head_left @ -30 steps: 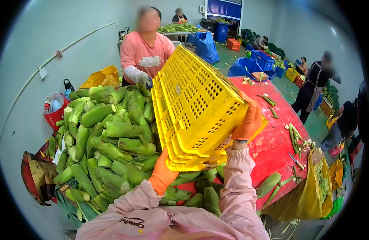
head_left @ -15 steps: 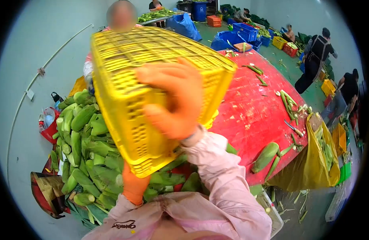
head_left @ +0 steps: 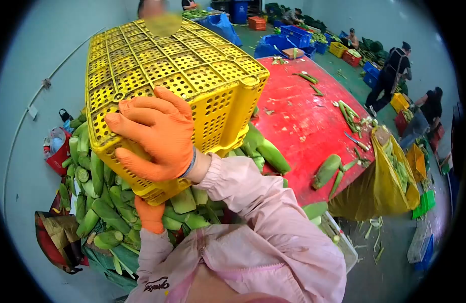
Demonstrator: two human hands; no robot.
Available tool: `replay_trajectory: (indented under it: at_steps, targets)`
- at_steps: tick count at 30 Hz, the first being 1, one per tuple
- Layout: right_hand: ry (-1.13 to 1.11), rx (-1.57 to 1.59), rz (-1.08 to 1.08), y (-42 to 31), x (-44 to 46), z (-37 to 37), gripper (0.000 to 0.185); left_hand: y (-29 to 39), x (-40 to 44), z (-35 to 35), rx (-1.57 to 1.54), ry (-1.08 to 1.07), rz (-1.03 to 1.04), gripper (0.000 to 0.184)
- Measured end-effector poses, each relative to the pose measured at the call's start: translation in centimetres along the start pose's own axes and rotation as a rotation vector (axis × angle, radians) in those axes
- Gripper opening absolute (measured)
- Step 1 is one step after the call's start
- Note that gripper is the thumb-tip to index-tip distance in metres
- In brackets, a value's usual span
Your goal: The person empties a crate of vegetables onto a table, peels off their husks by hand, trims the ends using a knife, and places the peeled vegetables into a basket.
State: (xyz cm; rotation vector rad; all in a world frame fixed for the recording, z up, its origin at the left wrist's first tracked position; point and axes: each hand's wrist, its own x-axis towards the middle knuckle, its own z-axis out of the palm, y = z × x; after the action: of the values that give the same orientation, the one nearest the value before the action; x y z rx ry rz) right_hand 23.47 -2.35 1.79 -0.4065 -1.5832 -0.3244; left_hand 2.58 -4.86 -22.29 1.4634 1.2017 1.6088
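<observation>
A yellow plastic crate (head_left: 212, 118) is tipped with its perforated underside up, over a heap of husked-on corn ears (head_left: 109, 214). My right hand (head_left: 159, 134), in an orange glove, rests on the crate's near corner with its fingers spread across the bottom edge and wall. My left hand (head_left: 151, 216), gloved alike, is at the crate's lower rim and holds it there; its fingers are hidden behind the crate. More green corn ears (head_left: 270, 154) show beneath and to the right of the crate.
A red table (head_left: 293, 118) on the right bears a knife (head_left: 358, 143), a corn ear (head_left: 326, 171) and trimmed stalks. A yellow sack (head_left: 374, 194) hangs at its edge. Beyond the crate stands a person (head_left: 154, 10). Other people, bins and crates are farther back.
The crate has shifted left and its underside faces me more. My right hand has come left and down onto the corner. More corn shows at the crate's right.
</observation>
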Motion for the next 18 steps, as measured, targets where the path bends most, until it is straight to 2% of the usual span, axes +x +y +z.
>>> replay_trajectory:
  at_steps: [3,4,6,7,8,9,11,12,13,15,16,17,18]
  targets:
    - [-0.119,-0.020,-0.004,-0.4,-0.6,-1.8,0.053,-1.0,0.5,0.0,-0.214,-0.058,-0.097,0.045]
    - [-0.203,-0.010,-0.042,-0.5,0.0,-3.6,0.054,-0.5,1.1,0.0,-0.491,-0.061,-0.190,0.042]
    - [-0.261,-0.008,-0.157,0.9,-0.8,-7.0,0.052,0.9,3.0,0.1,-0.768,-0.106,-0.280,0.040]
    - [-0.247,-0.081,-0.181,3.1,-1.9,-9.4,0.052,2.2,3.9,0.3,-0.995,-0.076,-0.442,0.041]
    - [-0.029,-0.143,0.060,4.2,-3.3,-11.4,0.058,3.2,4.3,0.8,-1.215,-0.044,-0.622,0.044]
    - [0.185,-0.151,0.306,5.3,-4.8,-13.4,0.065,3.9,4.3,1.7,-1.216,-0.092,-0.645,0.044]
    - [0.206,-0.290,0.263,6.1,-6.6,-15.6,0.064,4.6,3.7,4.5,-0.700,-0.194,-0.309,0.046]
    - [0.215,-0.346,0.271,6.2,-7.0,-16.9,0.064,4.4,4.0,4.8,-0.709,-0.226,-0.344,0.045]
    - [0.356,-0.379,0.256,6.0,-7.1,-17.9,0.061,4.2,4.4,5.0,-0.717,-0.258,-0.379,0.045]
    - [0.485,-0.438,0.229,6.0,-8.1,-19.5,0.059,3.0,6.0,4.4,-1.033,-0.364,-0.460,0.048]
    - [0.526,-0.564,0.303,6.5,-9.8,-21.4,0.059,3.8,6.2,5.0,-1.060,-0.293,-0.541,0.049]
    - [0.563,-0.689,0.371,6.3,-10.3,-22.1,0.059,3.3,6.6,4.4,-1.060,-0.308,-0.553,0.049]
    - [0.628,-0.583,0.543,5.7,-10.8,-23.2,0.060,2.8,6.6,4.4,-0.981,-0.293,-0.515,0.049]
